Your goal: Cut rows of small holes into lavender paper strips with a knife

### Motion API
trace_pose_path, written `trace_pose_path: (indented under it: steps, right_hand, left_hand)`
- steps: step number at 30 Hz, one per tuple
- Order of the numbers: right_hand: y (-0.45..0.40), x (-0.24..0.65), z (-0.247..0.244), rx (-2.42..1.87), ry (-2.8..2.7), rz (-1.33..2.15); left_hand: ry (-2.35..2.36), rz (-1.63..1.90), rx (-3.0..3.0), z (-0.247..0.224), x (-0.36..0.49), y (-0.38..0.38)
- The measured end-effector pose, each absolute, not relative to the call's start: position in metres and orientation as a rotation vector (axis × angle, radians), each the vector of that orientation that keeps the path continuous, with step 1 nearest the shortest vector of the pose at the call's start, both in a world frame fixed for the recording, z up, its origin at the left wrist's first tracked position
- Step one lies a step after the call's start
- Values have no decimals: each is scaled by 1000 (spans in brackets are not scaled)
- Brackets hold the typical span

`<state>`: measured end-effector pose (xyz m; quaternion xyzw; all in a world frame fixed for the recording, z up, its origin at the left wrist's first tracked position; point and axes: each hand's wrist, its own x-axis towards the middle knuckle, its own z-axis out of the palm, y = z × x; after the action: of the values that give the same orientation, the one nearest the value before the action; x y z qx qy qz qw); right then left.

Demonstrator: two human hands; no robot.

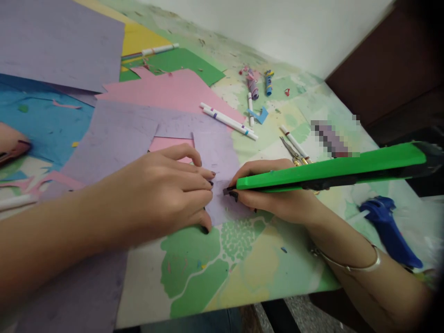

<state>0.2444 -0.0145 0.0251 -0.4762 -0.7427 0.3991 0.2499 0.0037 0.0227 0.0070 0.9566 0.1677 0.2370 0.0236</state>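
My left hand (166,189) lies flat with its fingers a little apart on a purple sheet (121,125), near the sheet's right part. My right hand (274,189) is closed around a green utility knife (333,169), whose front end is at the purple sheet, just right of my left fingertips. The knife's blade is too small to make out. A pink piece (163,144) shows through an opening in the purple sheet, partly hidden by my left hand.
White markers (229,122), small scissors (293,150) and paper rolls (254,85) lie beyond my hands. A blue glue gun (390,231) rests at the right. Pink paper (183,90) and blue paper (45,120) spread to the left. At the left edge, part of another hand (12,138) shows.
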Motion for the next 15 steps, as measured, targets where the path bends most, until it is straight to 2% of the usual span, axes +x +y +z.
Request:
trace_pose_path:
  steps: [7, 15]
  right_hand:
    - [-11, 248, 21, -1283, -1933, 1254]
    - [-14, 245, 22, -1395, -1906, 1165]
  left_hand:
    - [345, 710, 2995, 3, 4, 26]
    - [363, 699, 2972, 1, 7, 27]
